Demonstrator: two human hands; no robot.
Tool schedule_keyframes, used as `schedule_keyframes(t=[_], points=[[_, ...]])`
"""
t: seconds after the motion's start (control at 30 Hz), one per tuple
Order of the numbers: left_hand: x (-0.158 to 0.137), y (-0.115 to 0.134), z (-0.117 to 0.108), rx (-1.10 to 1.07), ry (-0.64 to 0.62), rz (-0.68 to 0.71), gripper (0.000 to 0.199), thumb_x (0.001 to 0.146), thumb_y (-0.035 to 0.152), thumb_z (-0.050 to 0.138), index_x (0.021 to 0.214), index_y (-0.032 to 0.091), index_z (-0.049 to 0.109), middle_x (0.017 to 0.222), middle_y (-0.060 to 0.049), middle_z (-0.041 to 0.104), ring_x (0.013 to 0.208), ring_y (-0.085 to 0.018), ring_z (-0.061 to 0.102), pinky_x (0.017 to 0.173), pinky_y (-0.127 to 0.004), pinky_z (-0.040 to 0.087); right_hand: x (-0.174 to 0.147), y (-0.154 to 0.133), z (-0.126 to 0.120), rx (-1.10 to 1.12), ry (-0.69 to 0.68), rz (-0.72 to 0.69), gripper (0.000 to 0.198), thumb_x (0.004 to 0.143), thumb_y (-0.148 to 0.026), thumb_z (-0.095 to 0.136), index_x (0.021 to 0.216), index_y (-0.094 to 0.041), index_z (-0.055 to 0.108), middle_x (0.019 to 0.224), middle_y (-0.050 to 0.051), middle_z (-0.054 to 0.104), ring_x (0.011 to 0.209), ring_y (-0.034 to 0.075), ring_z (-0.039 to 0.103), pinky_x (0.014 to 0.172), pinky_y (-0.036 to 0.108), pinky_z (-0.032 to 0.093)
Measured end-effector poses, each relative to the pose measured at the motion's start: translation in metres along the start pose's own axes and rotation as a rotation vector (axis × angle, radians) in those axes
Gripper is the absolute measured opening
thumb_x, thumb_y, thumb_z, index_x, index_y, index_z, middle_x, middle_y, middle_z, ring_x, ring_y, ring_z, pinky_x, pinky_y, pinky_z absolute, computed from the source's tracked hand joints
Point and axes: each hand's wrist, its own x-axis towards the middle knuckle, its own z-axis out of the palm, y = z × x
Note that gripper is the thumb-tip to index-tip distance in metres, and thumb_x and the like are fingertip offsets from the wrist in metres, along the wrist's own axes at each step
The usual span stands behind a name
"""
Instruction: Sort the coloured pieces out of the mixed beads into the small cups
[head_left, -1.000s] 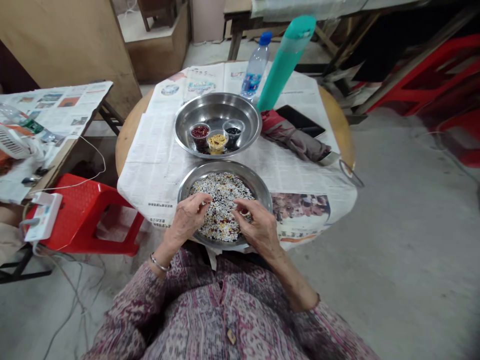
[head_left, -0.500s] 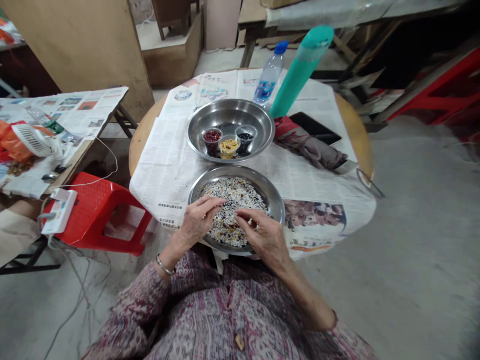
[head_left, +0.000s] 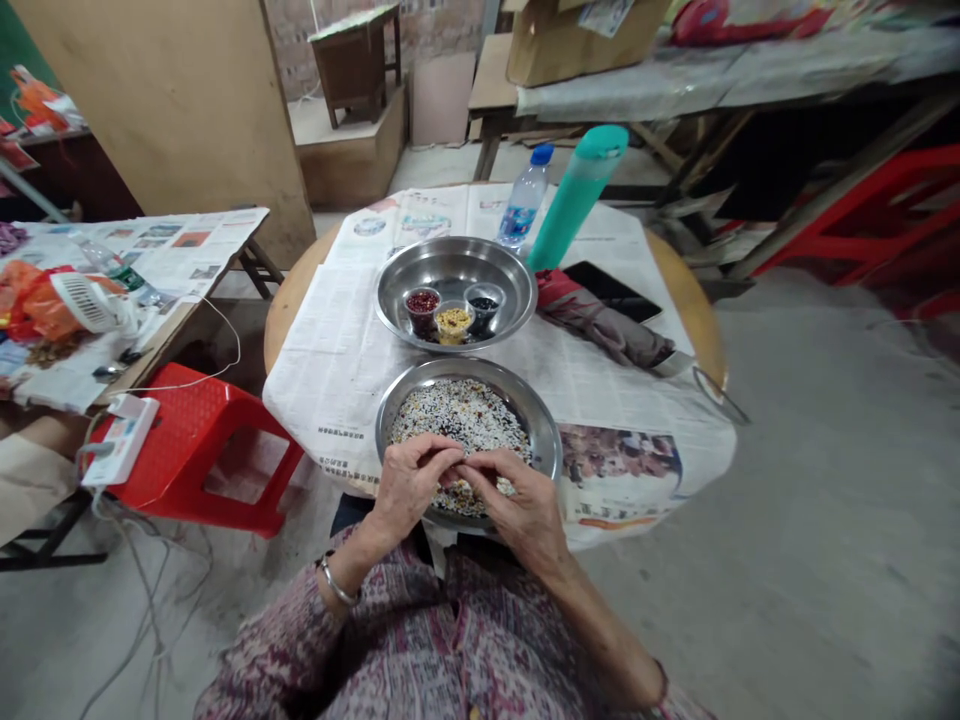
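A steel bowl [head_left: 553, 440] in front of me holds mixed grains [head_left: 457, 412], mostly white with black, yellow and red bits. Over its near side, my left hand [head_left: 411, 480] and my right hand [head_left: 521, 500] meet at the fingertips. Both are pinched closed; whatever lies between the fingers is too small to make out. Behind stands a second steel bowl [head_left: 465, 260] with three clear plastic cups: a cup of red beans [head_left: 422, 308], a cup of yellow grains [head_left: 454, 322] and a cup of black beans [head_left: 484, 303].
Newspaper [head_left: 315, 350] covers the round table. Beyond the bowls are a water bottle [head_left: 523, 200], a teal bottle [head_left: 577, 195], a folded umbrella [head_left: 607, 325] and a dark tablet [head_left: 611, 290]. On the left, a red stool [head_left: 202, 450] bears a power strip [head_left: 124, 440].
My hands have come together, fingertips now touching over the bowl's near side, where before there was a gap between them. The camera view has tilted up a little.
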Motion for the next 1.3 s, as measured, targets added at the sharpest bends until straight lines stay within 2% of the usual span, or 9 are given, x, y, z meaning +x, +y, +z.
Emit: schedule_keyframes(t=[0.1, 0.27, 0.53, 0.67, 0.83, 0.93, 1.03, 1.13, 1.3], points=[[0.003, 0.003, 0.001, 0.014, 0.003, 0.02, 0.014, 0.09, 0.026, 0.065, 0.086, 0.017, 0.073, 0.063, 0.001, 0.067, 0.055, -0.012, 0.062, 0.054, -0.022, 0.054, 0.002, -0.001, 0.0, 0.0, -0.006, -0.029, 0.011, 0.092, -0.026, 0.063, 0.084, -0.024, 0.07, 0.075, 0.0, 0.073, 0.065, 0.015, 0.066, 0.063, 0.029, 0.055], [0.027, 0.02, -0.014, 0.19, 0.017, 0.242, 0.015, 0.092, 0.027, 0.063, 0.086, 0.019, 0.074, 0.069, 0.0, 0.069, 0.058, -0.012, 0.061, 0.055, -0.025, 0.053, 0.028, -0.001, -0.006, -0.034, 0.015, -0.073, 0.011, 0.09, -0.027, 0.063, 0.082, -0.024, 0.07, 0.076, 0.0, 0.073, 0.067, 0.017, 0.066, 0.064, 0.032, 0.055], [0.135, 0.054, -0.033, 0.575, 0.12, 0.596, 0.016, 0.093, 0.01, 0.059, 0.094, 0.018, 0.073, 0.092, -0.004, 0.074, 0.084, -0.015, 0.069, 0.083, -0.033, 0.057, 0.139, 0.015, -0.008, -0.181, 0.083, -0.026, 0.015, 0.088, -0.03, 0.06, 0.083, -0.021, 0.071, 0.078, 0.002, 0.073, 0.065, 0.015, 0.062, 0.067, 0.033, 0.05], [0.181, 0.053, -0.023, 0.81, 0.145, 0.627, 0.02, 0.092, 0.005, 0.055, 0.09, 0.018, 0.07, 0.091, -0.005, 0.073, 0.088, -0.018, 0.067, 0.087, -0.035, 0.054, 0.186, 0.032, 0.007, -0.415, 0.116, -0.09, 0.016, 0.09, -0.023, 0.054, 0.093, -0.021, 0.07, 0.085, 0.007, 0.073, 0.079, 0.021, 0.064, 0.072, 0.036, 0.049], [0.203, 0.043, -0.013, 0.918, 0.14, 0.587, 0.021, 0.088, 0.001, 0.056, 0.098, 0.016, 0.067, 0.091, -0.008, 0.07, 0.091, -0.023, 0.064, 0.083, -0.037, 0.053, 0.21, 0.05, 0.02, -0.577, 0.071, -0.148, 0.022, 0.088, -0.017, 0.051, 0.1, -0.022, 0.068, 0.082, 0.008, 0.07, 0.079, 0.022, 0.061, 0.067, 0.034, 0.046], [0.197, 0.045, -0.018, 0.895, 0.167, 0.617, 0.023, 0.09, 0.0, 0.053, 0.1, 0.016, 0.067, 0.096, -0.008, 0.07, 0.095, -0.022, 0.064, 0.087, -0.037, 0.053, 0.205, 0.054, 0.013, -0.525, 0.105, -0.129, 0.022, 0.089, -0.021, 0.054, 0.104, -0.024, 0.069, 0.086, 0.007, 0.072, 0.081, 0.023, 0.062, 0.071, 0.036, 0.048], [0.17, 0.049, -0.031, 0.843, 0.203, 0.674, 0.018, 0.098, 0.006, 0.049, 0.098, 0.013, 0.066, 0.098, -0.008, 0.07, 0.095, -0.019, 0.064, 0.091, -0.034, 0.052, 0.179, 0.052, -0.005, -0.453, 0.118, -0.075, 0.021, 0.092, -0.024, 0.052, 0.103, -0.022, 0.071, 0.09, 0.008, 0.074, 0.082, 0.024, 0.065, 0.078, 0.039, 0.05], [0.123, 0.042, -0.044, 0.768, 0.149, 0.699, 0.014, 0.1, 0.013, 0.05, 0.1, 0.015, 0.064, 0.094, -0.005, 0.07, 0.087, -0.016, 0.064, 0.082, -0.03, 0.054, 0.132, 0.05, -0.023, -0.355, 0.088, -0.059, 0.021, 0.093, -0.028, 0.053, 0.099, -0.022, 0.072, 0.091, 0.007, 0.075, 0.078, 0.022, 0.067, 0.076, 0.037, 0.053], [0.036, 0.012, -0.048, 0.754, -0.072, 0.64, 0.012, 0.101, 0.016, 0.052, 0.102, 0.018, 0.063, 0.093, -0.004, 0.067, 0.089, -0.016, 0.064, 0.084, -0.031, 0.056, 0.041, 0.046, -0.036, -0.361, -0.073, -0.095, 0.018, 0.094, -0.028, 0.055, 0.098, -0.021, 0.071, 0.095, 0.007, 0.076, 0.089, 0.023, 0.071, 0.083, 0.039, 0.056]])
